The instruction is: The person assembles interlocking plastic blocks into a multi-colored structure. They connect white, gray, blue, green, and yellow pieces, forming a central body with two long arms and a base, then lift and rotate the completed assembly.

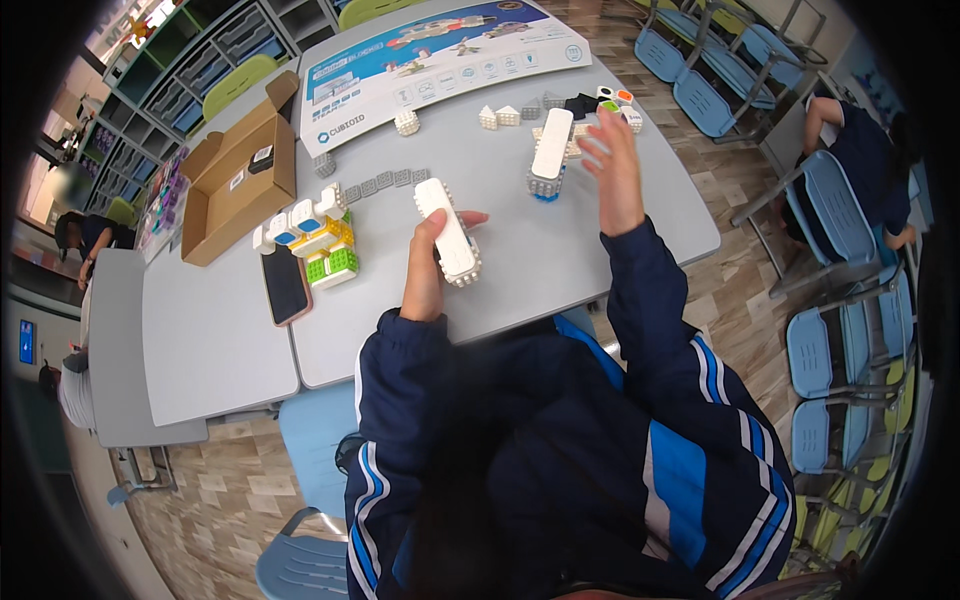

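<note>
In my left hand (pixel 424 270) is a long white building block (pixel 446 225) with studded pieces along its sides; the thumb presses on its top face and the fingers wrap underneath. My right hand (pixel 618 180) is raised over the table, its fingers spread and holding nothing. Just left of those fingers stands a second long white block (pixel 555 145), with studded pieces and a bit of blue at its base; whether the fingertips touch it I cannot tell. To the left of my left hand sits a model of white, blue, yellow and green blocks (pixel 325 240).
A phone (pixel 287 287) lies beside the coloured model. An open cardboard box (pixel 215 225) is at the left, and a large printed box (pixel 365 115) lies across the back. Grey blocks (pixel 385 181) form a row; small white blocks (pixel 407 122) lie behind. Blue chairs (pixel 808 350) stand right.
</note>
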A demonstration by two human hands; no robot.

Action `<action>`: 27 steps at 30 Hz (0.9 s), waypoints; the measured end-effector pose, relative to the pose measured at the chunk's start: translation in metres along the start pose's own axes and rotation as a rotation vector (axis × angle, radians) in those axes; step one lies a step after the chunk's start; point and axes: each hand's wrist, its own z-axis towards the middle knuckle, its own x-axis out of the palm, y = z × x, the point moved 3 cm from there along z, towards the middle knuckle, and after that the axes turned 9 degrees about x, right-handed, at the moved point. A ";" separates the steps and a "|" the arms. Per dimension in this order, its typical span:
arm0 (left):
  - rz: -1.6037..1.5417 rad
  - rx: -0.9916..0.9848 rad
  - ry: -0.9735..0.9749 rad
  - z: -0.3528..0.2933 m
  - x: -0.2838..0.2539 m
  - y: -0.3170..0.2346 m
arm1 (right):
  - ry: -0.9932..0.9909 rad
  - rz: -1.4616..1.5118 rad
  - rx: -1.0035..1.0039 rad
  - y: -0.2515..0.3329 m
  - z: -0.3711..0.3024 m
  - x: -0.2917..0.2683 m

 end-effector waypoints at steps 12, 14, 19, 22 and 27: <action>-0.198 0.152 -0.078 0.005 0.000 0.019 | 0.442 0.076 0.314 -0.054 0.008 0.035; -0.212 0.162 -0.046 0.009 0.003 0.018 | 0.464 0.086 0.328 -0.050 0.010 0.038; -0.221 0.126 -0.021 0.012 0.002 0.020 | 0.495 0.023 0.306 -0.052 0.013 0.038; -0.187 0.117 -0.005 0.013 -0.001 0.023 | 0.496 0.020 0.323 -0.052 0.014 0.037; -0.222 0.109 -0.012 0.013 0.000 0.019 | 0.441 -0.015 0.309 -0.051 0.010 0.037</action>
